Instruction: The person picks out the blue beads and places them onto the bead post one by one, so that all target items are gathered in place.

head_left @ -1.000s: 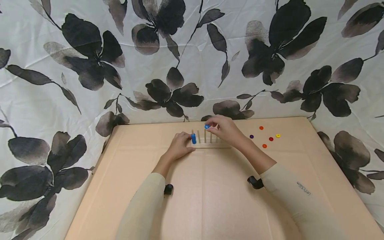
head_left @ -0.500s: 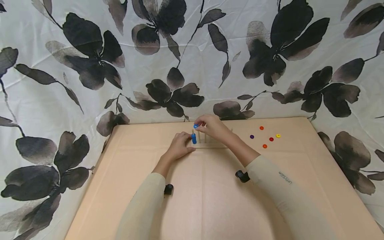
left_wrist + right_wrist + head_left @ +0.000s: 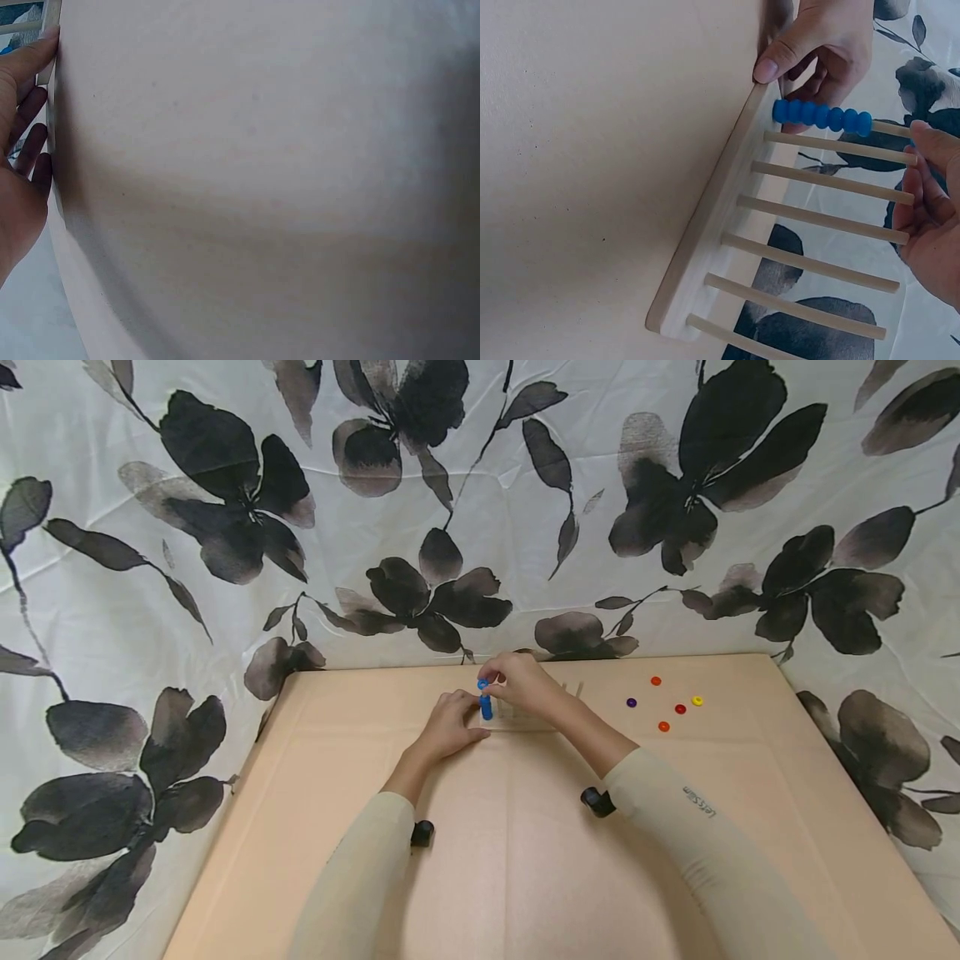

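A wooden peg rack (image 3: 716, 217) with a row of upright pegs stands near the table's far edge. My left hand (image 3: 448, 725) grips its left end, thumb on the front side and fingers behind. Several blue beads (image 3: 821, 116) are stacked on the leftmost peg, beside that hand. Above the stack, my right hand (image 3: 525, 683) pinches another blue bead (image 3: 483, 683) between thumb and finger, right at the peg's tip. In the right wrist view this bead is hidden by the right fingers (image 3: 934, 142). The other pegs (image 3: 825, 217) are bare.
Loose beads lie on the table right of the rack: a purple bead (image 3: 632, 702), a red bead (image 3: 680, 709), a yellow bead (image 3: 697, 701) and two orange ones. A flower-print cloth (image 3: 450, 485) hangs behind the table's far edge.
My right hand has moved left along the rack, carrying the blue bead from above the middle pegs to the tip of the leftmost peg. My left hand has stayed on the rack's end.
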Demonstrator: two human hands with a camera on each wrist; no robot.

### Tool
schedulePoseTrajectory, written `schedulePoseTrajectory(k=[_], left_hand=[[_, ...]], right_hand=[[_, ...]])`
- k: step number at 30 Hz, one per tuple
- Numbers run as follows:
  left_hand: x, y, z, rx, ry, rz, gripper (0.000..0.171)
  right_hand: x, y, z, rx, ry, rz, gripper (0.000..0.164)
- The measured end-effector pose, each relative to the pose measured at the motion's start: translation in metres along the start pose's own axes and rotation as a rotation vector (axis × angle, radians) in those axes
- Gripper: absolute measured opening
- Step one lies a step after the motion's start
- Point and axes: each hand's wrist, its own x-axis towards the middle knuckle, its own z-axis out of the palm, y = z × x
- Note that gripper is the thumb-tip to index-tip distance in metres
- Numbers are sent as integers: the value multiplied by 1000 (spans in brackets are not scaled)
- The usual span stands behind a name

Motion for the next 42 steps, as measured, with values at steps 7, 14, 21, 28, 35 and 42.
schedulePoseTrajectory(k=[7, 14, 21, 28, 35, 42], left_hand=[[1, -2, 1, 7, 2, 8, 57], [1, -3, 2, 9, 6, 17, 56], [1, -2, 1, 8, 2, 16, 57], [1, -3, 2, -12, -10, -16, 58], [2, -5, 3, 12, -15, 5, 59], [1, -4, 3, 7, -2, -11, 60]], right_hand=[[1, 2, 4, -14, 14, -4, 15], [0, 2, 4, -8, 24, -5, 13], [0, 3, 4, -15, 23, 7, 17], [-4, 1, 0, -2, 1, 45, 27], [-11, 5, -6, 0, 22, 60, 27], [-24, 11, -14, 22, 80, 20, 25]])
